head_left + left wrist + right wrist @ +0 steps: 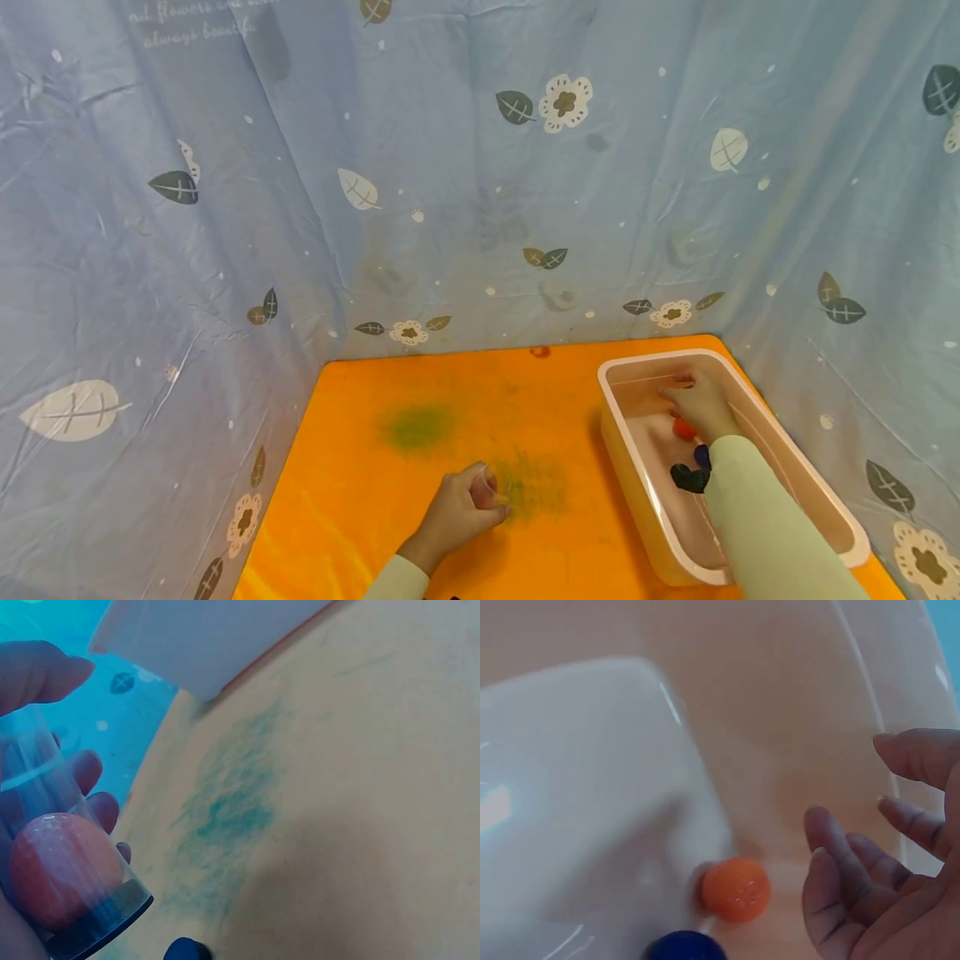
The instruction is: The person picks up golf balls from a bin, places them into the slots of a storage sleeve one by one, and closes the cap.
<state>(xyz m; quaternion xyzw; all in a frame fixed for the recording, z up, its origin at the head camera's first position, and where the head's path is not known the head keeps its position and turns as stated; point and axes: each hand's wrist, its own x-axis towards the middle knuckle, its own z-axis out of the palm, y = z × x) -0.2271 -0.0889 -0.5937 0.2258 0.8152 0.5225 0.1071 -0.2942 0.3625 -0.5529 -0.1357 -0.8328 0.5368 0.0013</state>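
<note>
My left hand grips a clear cylindrical container above the orange table. In the left wrist view a reddish-orange ball lies at the bottom of that container, by its dark base. The right hand reaches into a pale pink tub, its fingers loosely bent with nothing between them. Just beside those fingers an orange ball sits on the tub floor. A dark blue ball is close to it, and a blackish piece lies nearer the front.
The orange tabletop has green smudges. Blue flower-print curtain hangs behind and on both sides, near the tub's right side. A small dark round thing shows below the container in the left wrist view.
</note>
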